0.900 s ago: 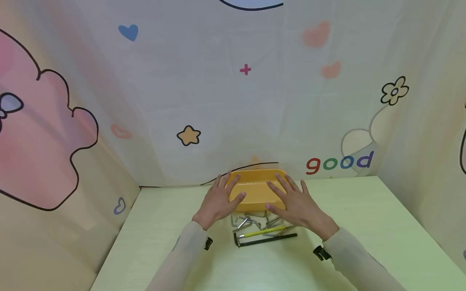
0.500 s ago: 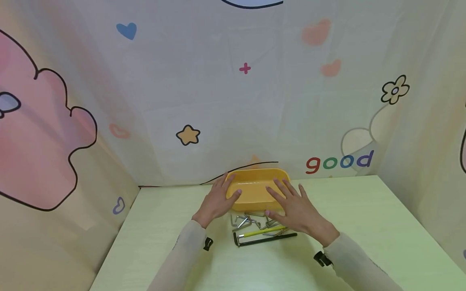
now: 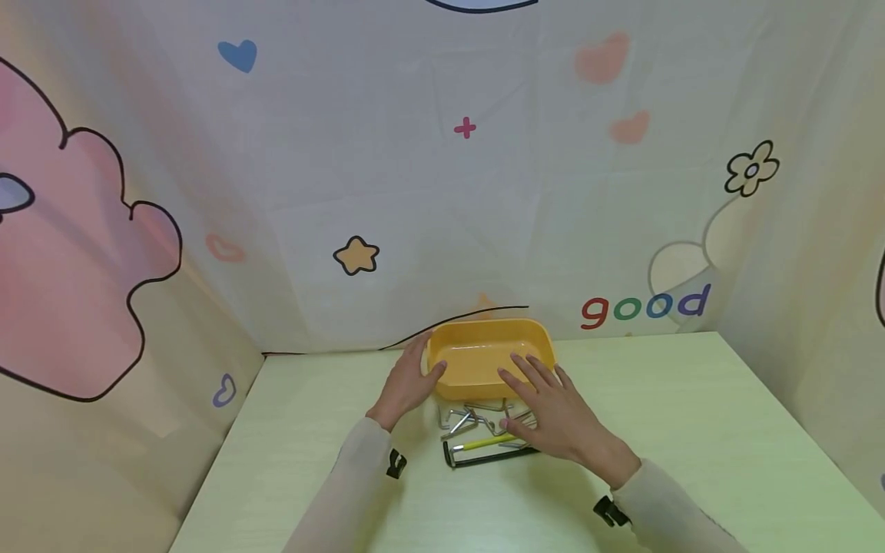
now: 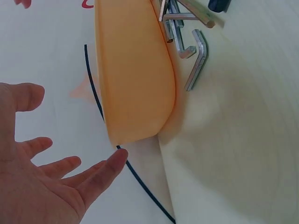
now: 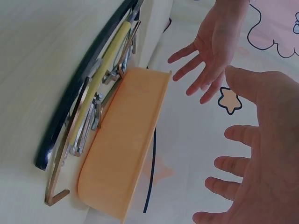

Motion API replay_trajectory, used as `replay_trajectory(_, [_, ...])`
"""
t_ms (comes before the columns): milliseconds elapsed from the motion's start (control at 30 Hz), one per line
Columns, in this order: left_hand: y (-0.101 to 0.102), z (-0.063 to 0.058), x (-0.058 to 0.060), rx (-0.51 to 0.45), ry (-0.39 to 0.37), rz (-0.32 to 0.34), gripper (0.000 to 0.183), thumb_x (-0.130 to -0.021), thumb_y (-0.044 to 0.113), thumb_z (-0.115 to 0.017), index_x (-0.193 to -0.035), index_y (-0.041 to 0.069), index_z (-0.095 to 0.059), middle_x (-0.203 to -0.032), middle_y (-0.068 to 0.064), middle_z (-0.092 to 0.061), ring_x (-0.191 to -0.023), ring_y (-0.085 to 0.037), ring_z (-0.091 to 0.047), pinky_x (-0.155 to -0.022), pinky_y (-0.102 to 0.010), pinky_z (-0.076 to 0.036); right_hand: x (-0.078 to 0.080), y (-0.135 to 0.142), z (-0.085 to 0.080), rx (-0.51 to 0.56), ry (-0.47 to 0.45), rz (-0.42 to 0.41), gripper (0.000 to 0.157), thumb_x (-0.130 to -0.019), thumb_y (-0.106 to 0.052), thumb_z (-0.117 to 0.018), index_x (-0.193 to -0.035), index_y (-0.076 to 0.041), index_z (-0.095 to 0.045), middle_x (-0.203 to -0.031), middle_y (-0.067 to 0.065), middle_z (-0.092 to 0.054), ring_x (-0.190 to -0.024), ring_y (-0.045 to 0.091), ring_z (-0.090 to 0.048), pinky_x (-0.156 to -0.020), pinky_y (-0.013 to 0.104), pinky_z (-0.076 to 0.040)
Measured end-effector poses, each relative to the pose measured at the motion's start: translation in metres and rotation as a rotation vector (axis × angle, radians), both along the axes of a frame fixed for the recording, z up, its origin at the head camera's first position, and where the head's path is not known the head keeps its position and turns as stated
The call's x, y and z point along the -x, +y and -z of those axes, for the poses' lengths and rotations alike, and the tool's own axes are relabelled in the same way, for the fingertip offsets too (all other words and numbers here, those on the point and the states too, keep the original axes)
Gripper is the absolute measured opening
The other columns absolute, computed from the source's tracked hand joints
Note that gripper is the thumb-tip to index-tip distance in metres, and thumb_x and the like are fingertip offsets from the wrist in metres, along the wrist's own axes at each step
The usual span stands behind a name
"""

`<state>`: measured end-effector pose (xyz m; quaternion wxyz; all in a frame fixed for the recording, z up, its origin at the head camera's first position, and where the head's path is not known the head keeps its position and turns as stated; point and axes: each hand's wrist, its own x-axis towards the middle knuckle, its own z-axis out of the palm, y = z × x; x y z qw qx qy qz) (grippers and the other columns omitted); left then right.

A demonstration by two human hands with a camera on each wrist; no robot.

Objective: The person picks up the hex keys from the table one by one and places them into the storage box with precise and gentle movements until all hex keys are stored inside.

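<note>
A yellow plastic tray (image 3: 477, 367) stands against the back curtain. Beside its left end is my left hand (image 3: 404, 385), fingers spread and holding nothing. In the left wrist view a finger of this hand reaches close to the tray's corner; contact is unclear. My right hand (image 3: 558, 418), palm down with spread fingers, hovers over the tray's front right side. Several silver hex keys (image 3: 459, 424) lie in front of the tray, with a yellow rod with a metal end (image 3: 478, 445) and a long black hex key (image 3: 484, 461). The right hand partly covers these in the head view.
The pale green tabletop (image 3: 311, 430) extends on both sides of the tray. A patterned curtain (image 3: 415, 192) closes off the back and sides. Black clips (image 3: 611, 511) hang below both sleeves.
My left hand has drawn left, off the tray's opening to its left end. My right hand has come nearer the person and slightly left. The tray and hex keys have stayed put.
</note>
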<state>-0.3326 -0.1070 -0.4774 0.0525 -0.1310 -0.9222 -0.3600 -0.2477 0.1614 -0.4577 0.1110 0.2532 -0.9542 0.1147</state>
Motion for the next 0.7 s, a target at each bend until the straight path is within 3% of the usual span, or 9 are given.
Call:
replay_trajectory(133, [-0.001,0.004,0.003,-0.064,-0.006,-0.02,0.065,-0.097,0.034,-0.056,-0.155,0.017,-0.029,-0.158,-0.013,-0.032,-0.14,-0.039,-0.04,-0.112,-0.058,-0.037,-0.005,-0.003,0.002,-0.001,0.016,-0.012,0.074,-0.088,-0.052,-0.066,-0.151,-0.021,-0.04,-0.16,0.01,-0.03,-0.147,0.037,-0.029,-0.114,0.069,-0.025])
replay_trajectory(300, [-0.001,0.008,0.007,-0.15,0.001,-0.042,0.062,-0.095,0.024,-0.059,-0.151,0.013,-0.036,-0.154,-0.013,-0.04,-0.123,-0.041,-0.056,-0.099,-0.054,-0.05,-0.01,-0.006,0.008,0.004,0.038,-0.036,0.071,-0.087,-0.045,-0.071,-0.148,-0.02,-0.045,-0.157,0.01,-0.037,-0.143,0.037,-0.035,-0.114,0.066,-0.029])
replay_trajectory(467, [0.0,0.011,0.013,-0.223,-0.021,-0.05,0.06,-0.093,0.016,-0.06,-0.149,0.011,-0.038,-0.151,-0.017,-0.043,-0.119,-0.044,-0.059,-0.095,-0.051,-0.054,-0.013,-0.009,0.015,-0.017,0.043,-0.048,0.069,-0.083,-0.038,-0.077,-0.144,-0.019,-0.049,-0.152,0.009,-0.043,-0.138,0.036,-0.041,-0.112,0.059,-0.035])
replay_trajectory(700, [0.002,0.014,0.017,-0.275,-0.058,-0.081,0.059,-0.092,0.01,-0.06,-0.148,0.006,-0.04,-0.142,-0.024,-0.049,-0.117,-0.042,-0.06,-0.091,-0.049,-0.056,-0.017,-0.013,0.025,-0.041,0.008,-0.071,0.059,-0.081,-0.028,-0.08,-0.135,-0.02,-0.057,-0.137,0.004,-0.052,-0.126,0.028,-0.05,-0.093,0.051,-0.052])
